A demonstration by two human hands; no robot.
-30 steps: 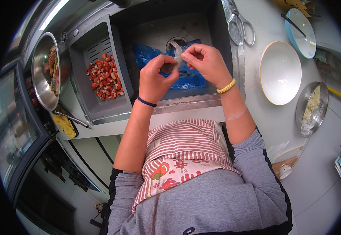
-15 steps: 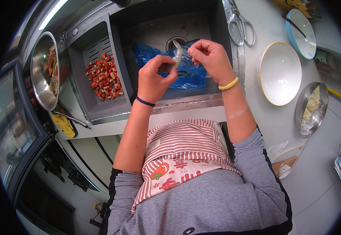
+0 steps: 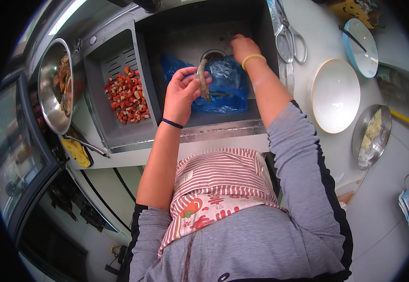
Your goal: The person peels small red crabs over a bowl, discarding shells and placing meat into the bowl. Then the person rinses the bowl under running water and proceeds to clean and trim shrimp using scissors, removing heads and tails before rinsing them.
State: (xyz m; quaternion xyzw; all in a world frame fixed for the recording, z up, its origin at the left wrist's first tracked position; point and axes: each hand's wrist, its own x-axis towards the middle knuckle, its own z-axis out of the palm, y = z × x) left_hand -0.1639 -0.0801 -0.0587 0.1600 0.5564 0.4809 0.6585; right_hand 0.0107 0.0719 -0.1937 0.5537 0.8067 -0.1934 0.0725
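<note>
Between the thumb and fingers of my left hand (image 3: 182, 94) is a raw grey shrimp (image 3: 201, 80), held upright above the sink. My right hand (image 3: 245, 48) reaches to the far right part of the sink basin (image 3: 176, 40). Its fingers look curled together, and whatever they might hold is hidden. A crumpled blue plastic bag (image 3: 228, 77) lies in the basin below both hands, with something greyish showing in its opening. The drain (image 3: 214, 53) is partly visible behind the bag.
Red-and-white chunks lie in the grey side basin (image 3: 113, 130). A steel bowl (image 3: 49, 105) of food stands left. Scissors (image 3: 285, 42), a white bowl (image 3: 336, 96), a light-blue bowl (image 3: 362, 58) and a steel bowl with pale yellow food (image 3: 373, 134) stand right.
My right hand has moved away from the shrimp, forward into the far right of the sink. My left hand keeps the shrimp, now lower and slightly left.
</note>
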